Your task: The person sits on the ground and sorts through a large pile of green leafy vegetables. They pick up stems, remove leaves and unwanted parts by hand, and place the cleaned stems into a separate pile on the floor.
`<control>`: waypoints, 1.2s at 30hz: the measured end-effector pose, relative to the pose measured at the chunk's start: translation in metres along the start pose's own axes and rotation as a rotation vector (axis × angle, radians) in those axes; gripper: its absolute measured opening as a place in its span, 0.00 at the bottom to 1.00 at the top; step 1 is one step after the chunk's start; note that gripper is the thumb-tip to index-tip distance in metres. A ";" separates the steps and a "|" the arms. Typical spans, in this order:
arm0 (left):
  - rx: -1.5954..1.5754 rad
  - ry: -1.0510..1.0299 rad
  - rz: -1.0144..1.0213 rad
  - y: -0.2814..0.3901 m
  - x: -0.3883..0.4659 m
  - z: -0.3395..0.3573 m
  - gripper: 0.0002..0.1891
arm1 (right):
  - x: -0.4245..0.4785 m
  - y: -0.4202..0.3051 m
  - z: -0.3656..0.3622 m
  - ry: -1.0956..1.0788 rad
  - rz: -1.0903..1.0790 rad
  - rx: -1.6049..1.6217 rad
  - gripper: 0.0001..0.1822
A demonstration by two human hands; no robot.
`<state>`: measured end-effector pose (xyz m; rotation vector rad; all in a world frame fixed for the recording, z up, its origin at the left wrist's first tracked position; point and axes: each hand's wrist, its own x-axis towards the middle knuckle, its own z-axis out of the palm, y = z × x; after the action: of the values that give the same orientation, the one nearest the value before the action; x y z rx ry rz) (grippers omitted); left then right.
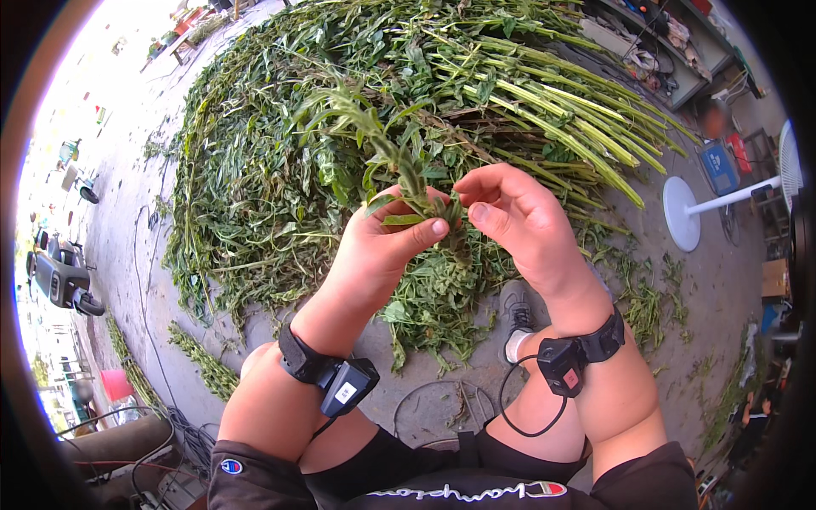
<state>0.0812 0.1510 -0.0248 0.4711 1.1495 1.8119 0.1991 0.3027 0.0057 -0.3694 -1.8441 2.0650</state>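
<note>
My left hand grips a green, leafy stalk set with pods, which looks like sesame. Its thumb lies across the lower stem, and the tip slants away up and left. Close to the right of the stem, my right hand is raised with fingers curled and thumb apart. Nothing shows between those fingers. Beyond both hands spreads a large heap of cut leafy stalks, their bare stem ends fanned out to the right. Below my hands, loose leaves and tops lie on the concrete floor.
A white fan stands at the right, by a blue box. Separate stalk bundles lie at the left, near tangled cables and a pink bucket. A scooter is parked farther left. Wrist devices are strapped to both forearms.
</note>
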 end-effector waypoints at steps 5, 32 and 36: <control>0.091 -0.053 0.088 -0.006 -0.005 0.010 0.19 | 0.001 -0.003 0.009 0.077 -0.551 -0.604 0.10; 0.758 0.159 0.229 -0.015 -0.001 0.003 0.25 | 0.001 0.008 0.003 0.101 0.034 0.309 0.08; 0.544 0.085 0.294 -0.002 -0.015 0.022 0.21 | -0.003 0.010 0.011 0.061 -0.056 0.344 0.06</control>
<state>0.1049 0.1498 -0.0135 0.9237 1.7138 1.7589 0.1963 0.2905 -0.0031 -0.2822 -1.4119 2.2504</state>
